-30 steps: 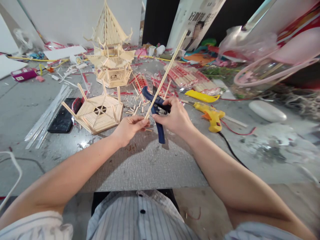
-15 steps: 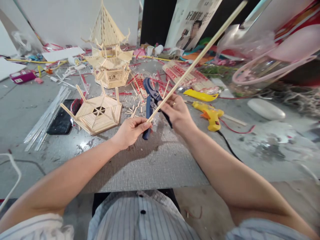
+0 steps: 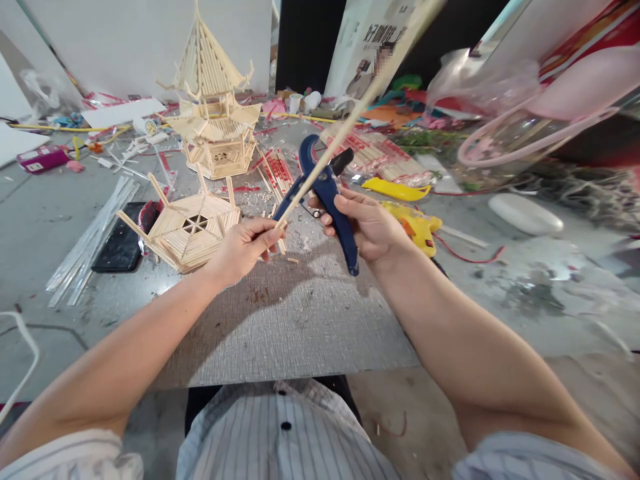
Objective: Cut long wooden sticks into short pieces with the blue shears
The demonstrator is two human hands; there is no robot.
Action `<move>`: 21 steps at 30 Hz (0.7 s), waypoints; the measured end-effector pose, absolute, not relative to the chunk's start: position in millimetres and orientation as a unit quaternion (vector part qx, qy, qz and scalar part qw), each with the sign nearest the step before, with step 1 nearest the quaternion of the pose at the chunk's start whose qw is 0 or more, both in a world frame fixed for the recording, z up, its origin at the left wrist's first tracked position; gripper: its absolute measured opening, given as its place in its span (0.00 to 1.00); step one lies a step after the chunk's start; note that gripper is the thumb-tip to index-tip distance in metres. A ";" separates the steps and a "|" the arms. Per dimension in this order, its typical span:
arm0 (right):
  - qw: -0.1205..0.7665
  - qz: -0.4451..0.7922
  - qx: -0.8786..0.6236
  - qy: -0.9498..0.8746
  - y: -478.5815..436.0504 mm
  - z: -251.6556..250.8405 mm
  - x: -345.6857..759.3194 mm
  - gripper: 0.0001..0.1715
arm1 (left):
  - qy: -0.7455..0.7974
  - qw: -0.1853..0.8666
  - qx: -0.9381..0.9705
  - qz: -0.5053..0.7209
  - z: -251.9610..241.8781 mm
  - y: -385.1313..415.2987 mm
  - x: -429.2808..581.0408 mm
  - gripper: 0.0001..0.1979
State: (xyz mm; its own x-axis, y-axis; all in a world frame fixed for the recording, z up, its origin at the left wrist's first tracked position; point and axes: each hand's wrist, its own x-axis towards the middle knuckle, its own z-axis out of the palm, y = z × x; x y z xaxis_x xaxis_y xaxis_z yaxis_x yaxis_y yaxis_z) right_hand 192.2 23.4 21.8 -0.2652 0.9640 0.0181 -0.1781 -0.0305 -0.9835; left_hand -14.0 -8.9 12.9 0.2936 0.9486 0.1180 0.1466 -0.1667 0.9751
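Observation:
My left hand (image 3: 245,247) pinches the near end of a long thin wooden stick (image 3: 350,117) that slants up and away to the right, out of the top of the view. My right hand (image 3: 367,223) is wrapped round the handles of blue cutting pliers (image 3: 327,193), lifted above the table with the jaws open beside the stick. Just left of my left hand stands a flat hexagonal piece made of sticks (image 3: 193,223). Behind it stands a tall stick pagoda model (image 3: 213,113).
A yellow glue gun (image 3: 417,227) with a black cord lies right of my right hand. A black phone (image 3: 120,243), clear strips (image 3: 85,240), packs of sticks (image 3: 370,150), a yellow comb-like tool (image 3: 395,190) and a grey mat (image 3: 285,320) are on the cluttered table.
My right hand has raised the blue pliers off the table and turned them up toward the stick. The stick has tilted and its far end has left the view.

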 end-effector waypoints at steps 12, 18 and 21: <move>0.401 0.142 -0.577 -0.698 16.5 18.5 187.0 0.24 | 0.408 0.111 0.831 0.362 -3.8 -19.1 -5.3 0.10; 0.305 -0.026 -0.596 -0.742 17.6 17.9 191.8 0.21 | 0.392 0.070 0.847 0.351 -10.4 -17.5 -7.3 0.12; 0.285 -0.041 -0.599 -0.747 20.0 17.0 191.5 0.18 | 0.391 0.074 0.848 0.352 -11.6 -17.6 -7.3 0.12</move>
State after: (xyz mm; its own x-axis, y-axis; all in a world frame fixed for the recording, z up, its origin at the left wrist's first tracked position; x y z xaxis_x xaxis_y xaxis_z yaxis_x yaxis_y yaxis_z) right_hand 191.5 20.0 17.0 -0.1193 0.8723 0.4742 0.9188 0.2781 -0.2803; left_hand -7.3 -17.6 -11.6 0.4475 0.7143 0.5381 0.6102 -0.6838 0.4002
